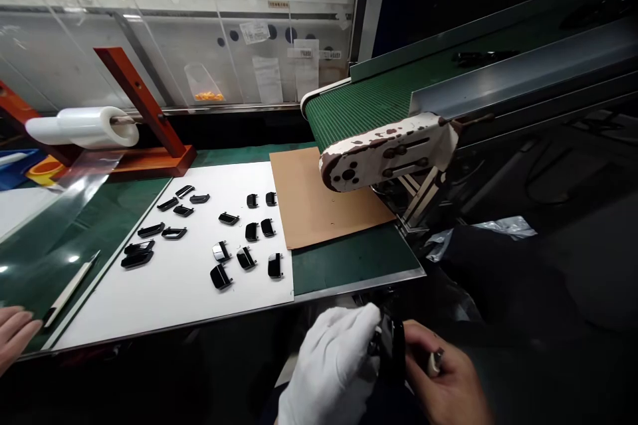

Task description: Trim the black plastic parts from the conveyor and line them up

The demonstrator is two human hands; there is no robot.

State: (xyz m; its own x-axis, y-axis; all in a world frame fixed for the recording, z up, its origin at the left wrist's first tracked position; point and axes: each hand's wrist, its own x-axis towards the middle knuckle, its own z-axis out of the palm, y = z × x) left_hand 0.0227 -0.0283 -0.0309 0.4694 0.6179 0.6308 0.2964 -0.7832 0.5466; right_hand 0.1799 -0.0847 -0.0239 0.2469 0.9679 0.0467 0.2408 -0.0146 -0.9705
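My left hand (331, 365), in a white glove, is closed on a glossy black plastic part (393, 348) below the table's front edge. My bare right hand (446, 375) is curled at the other side of that part, its fingertips against the dark edge. Out of its fist shows the end of a small pale tool (435, 362) with a metal tip; the rest is hidden by the fingers. Several small black plastic pieces (245, 257) lie loosely spread on a white sheet (184, 299) ahead of my hands.
A green conveyor belt (369, 103) slopes down over a brown cardboard sheet (323, 206). At left stand a clear film roll (94, 127) on a wooden stand (142, 106) and a pale, slim cutter (72, 289). Another person's hand (14, 335) rests at the left edge.
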